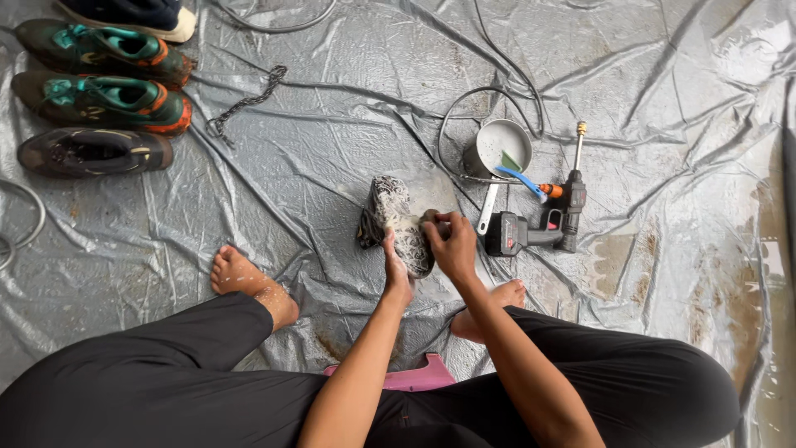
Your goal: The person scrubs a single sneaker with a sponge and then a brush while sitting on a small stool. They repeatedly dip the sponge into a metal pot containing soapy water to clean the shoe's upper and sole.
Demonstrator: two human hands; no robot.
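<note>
A dark shoe (393, 217) covered in white soap foam lies sole-side up on the grey plastic sheet (332, 141) in front of me. My left hand (396, 280) grips its near end from below. My right hand (452, 242) is closed on a small scrubbing piece, mostly hidden by the fingers, and presses it against the shoe's right side. My bare feet (242, 280) rest on the sheet on either side, and I sit on a low pink stool (414, 377).
Several dirty shoes (104, 95) line up at the top left, next to a chain (245, 101). A metal pot (497, 148) with soapy water and a blue brush stands beyond the shoe. A cordless spray gun (543, 224) with hose lies to the right.
</note>
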